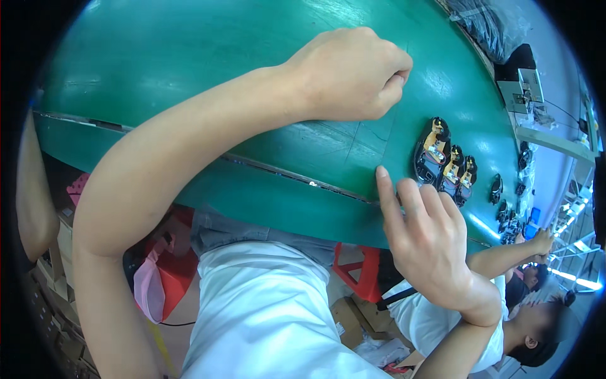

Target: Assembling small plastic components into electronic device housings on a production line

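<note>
My left hand [353, 72] is closed in a fist over the green tabletop [208, 38], its thumb pressed against the curled fingers. Whatever it may hold is hidden. Lower and to the right, my right hand [429, 243] hovers over the table's near edge, its index finger stretched out and the other fingers loosely bent. Nothing shows in it. Just beyond it stands a row of black plastic housings with yellow and metallic parts inside; the largest housing [432, 151] is leftmost, and a second housing [453, 170] sits beside it, close to my right fingertips.
More small black parts [497, 188] lie farther right along the table. A clear plastic bag [489, 28] and a white box [529, 85] are at the upper right. A co-worker [435, 322] sits at my right; another person's arm [33, 196] shows at far left. Below is a red stool [360, 275].
</note>
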`<state>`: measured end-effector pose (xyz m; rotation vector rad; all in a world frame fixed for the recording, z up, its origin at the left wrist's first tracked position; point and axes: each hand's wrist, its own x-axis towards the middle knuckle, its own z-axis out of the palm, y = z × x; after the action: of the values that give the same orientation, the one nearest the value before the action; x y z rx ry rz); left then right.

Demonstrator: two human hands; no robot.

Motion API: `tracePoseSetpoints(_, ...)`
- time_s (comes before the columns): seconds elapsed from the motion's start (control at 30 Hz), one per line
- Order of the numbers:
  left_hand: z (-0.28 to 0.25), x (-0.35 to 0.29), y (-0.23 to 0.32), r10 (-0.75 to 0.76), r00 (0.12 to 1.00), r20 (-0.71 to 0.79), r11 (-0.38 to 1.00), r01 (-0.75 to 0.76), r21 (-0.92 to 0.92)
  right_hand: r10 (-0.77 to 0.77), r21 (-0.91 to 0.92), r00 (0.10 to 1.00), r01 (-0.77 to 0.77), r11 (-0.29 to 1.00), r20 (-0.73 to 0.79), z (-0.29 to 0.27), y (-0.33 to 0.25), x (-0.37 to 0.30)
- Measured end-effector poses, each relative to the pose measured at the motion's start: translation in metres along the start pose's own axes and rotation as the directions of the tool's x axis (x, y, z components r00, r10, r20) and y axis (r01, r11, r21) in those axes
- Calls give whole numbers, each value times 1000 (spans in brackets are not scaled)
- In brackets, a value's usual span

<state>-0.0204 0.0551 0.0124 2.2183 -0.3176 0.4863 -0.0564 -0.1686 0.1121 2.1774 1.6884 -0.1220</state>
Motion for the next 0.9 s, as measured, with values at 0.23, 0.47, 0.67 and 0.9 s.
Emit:
tracePoseSetpoints(0.23,3,-1,2,0,1000,5,1000,0,11,-87,-120,996,86,989,1,-4,0,-1)
tracePoseSetpoints(0.47,4,-3,3,-16,999,28,1000,16,11,-104,-44,994,105,993,34,0,4,-5)
tracePoseSetpoints(0.67,5,-1,7,14,999,35,1000,-15,22,-119,-57,992,121,991,40,-4,5,-8)
tracePoseSetpoints(0.9,8,-3,5,20,999,31,999,-21,25,-80,-1,994,80,997,76,0,3,-16)
